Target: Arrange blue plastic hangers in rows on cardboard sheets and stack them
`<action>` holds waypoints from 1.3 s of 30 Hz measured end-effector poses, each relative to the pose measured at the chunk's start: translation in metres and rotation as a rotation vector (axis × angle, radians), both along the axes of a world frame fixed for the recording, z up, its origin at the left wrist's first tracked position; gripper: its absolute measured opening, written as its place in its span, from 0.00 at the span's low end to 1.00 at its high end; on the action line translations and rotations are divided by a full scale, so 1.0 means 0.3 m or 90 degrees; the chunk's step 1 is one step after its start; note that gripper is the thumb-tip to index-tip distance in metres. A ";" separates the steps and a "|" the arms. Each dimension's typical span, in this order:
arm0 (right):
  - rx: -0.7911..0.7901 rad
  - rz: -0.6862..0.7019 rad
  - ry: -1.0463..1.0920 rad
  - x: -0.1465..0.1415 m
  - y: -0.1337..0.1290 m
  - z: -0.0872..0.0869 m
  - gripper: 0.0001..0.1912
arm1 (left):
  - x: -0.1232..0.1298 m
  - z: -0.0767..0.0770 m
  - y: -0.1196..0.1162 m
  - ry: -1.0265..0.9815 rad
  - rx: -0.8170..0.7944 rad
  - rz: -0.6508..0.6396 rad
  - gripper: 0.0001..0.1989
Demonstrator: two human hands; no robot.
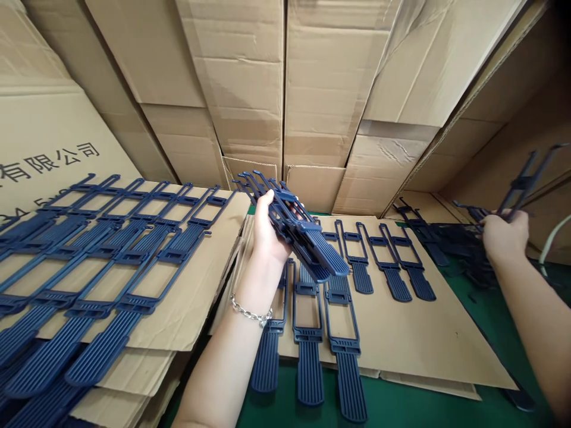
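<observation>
My left hand [272, 229], with a chain bracelet at the wrist, is closed around a bundle of dark blue plastic frames [319, 244], each with a ribbed flat end. My right hand [506, 235], at the far right, grips a similar blue plastic frame [521, 184] that points up and away; its fingers are partly hidden. Below the left hand, several more frames [350, 356] lie in rows on a flat cardboard sheet [401, 333]. Close to the right hand is a heap of dark frames [464, 249], blurred and in shadow.
On the left, a stack of cardboard sheets [178, 315] bears overlapping rows of blue frames [102, 351]. Large cardboard boxes [330, 77] form a wall behind. A printed carton panel [44, 131] stands at the left. Green table surface [401, 410] shows around the sheets. A pale cable [551, 238] curves at the right.
</observation>
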State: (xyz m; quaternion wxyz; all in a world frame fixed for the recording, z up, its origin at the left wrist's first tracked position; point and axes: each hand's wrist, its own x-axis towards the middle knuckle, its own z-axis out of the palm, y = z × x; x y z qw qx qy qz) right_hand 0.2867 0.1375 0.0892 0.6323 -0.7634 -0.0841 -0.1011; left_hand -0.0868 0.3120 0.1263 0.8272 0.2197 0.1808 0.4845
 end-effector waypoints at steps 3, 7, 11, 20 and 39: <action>0.189 0.113 -0.041 -0.188 0.000 0.089 0.12 | 0.008 0.011 -0.028 0.002 -0.007 -0.027 0.15; 0.310 0.347 -0.055 -0.504 0.014 0.189 0.15 | 0.025 0.018 -0.073 -0.014 -0.006 -0.086 0.14; 0.334 0.608 -0.025 -0.746 0.064 0.214 0.15 | 0.034 0.018 -0.103 -0.001 0.011 -0.139 0.16; 0.204 0.788 0.014 -0.905 0.121 0.177 0.15 | 0.020 0.040 -0.125 -0.010 0.005 -0.308 0.16; 0.016 0.720 -0.030 -0.934 0.107 0.181 0.15 | 0.059 0.009 -0.150 0.031 0.042 -0.279 0.13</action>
